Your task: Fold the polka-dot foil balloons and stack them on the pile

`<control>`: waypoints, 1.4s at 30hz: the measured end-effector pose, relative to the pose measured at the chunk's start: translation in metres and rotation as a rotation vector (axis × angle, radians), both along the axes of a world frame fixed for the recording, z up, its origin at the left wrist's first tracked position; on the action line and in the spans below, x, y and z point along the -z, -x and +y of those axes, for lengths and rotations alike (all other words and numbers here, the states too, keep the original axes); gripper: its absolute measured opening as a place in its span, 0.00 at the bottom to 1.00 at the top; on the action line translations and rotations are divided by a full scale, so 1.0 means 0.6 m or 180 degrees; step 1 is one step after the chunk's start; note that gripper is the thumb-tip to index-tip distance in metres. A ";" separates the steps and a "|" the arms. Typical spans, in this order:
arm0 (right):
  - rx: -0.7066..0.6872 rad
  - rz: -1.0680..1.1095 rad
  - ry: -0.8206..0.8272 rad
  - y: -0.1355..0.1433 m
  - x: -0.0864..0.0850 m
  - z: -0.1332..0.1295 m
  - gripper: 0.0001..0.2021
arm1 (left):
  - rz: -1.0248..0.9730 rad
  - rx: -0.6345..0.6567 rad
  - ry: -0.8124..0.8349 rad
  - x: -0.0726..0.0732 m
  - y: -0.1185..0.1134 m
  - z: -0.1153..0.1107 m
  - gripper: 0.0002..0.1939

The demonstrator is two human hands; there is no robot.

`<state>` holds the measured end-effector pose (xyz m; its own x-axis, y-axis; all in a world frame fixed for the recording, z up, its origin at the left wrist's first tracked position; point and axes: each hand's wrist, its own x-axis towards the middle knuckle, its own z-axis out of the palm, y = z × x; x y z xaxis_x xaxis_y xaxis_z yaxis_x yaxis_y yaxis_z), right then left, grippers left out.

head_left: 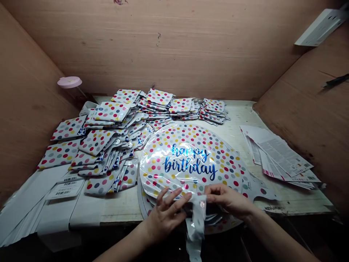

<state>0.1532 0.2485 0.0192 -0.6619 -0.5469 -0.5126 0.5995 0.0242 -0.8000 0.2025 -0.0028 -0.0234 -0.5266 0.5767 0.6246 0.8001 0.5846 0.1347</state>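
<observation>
A flat white foil balloon [188, 160] with coloured dots and blue "happy birthday" lettering lies on a pile of similar balloons at the table's front edge. My left hand [167, 211] is at its near edge, fingers curved over the foil and thumb lower down, close to the silvery tail [196, 218]. That tail hangs over the table edge. My right hand [225, 198] pinches the top of the tail between thumb and index finger, its other fingers curled in. What lies under the left palm is hidden.
Folded dotted foil packets [105, 142] stand in several stacks at the left and back. Printed cards [283, 156] lie fanned at the right. White sheets with barcode labels [64, 189] cover the front left. A pink-lidded container [69, 82] stands behind. Wooden panels [174, 47] enclose the table.
</observation>
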 end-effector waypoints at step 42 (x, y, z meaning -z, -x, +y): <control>0.0859 0.3231 -0.2930 0.285 0.048 0.183 0.15 | -0.2376 -0.1882 0.0354 -0.073 0.351 -0.170 0.18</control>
<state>-0.0176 0.3583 -0.0094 -0.9860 -0.0776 0.1474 -0.1551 0.7504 -0.6425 -0.0082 -0.1048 0.0205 -0.9915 0.1257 -0.0322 0.1016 0.9065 0.4097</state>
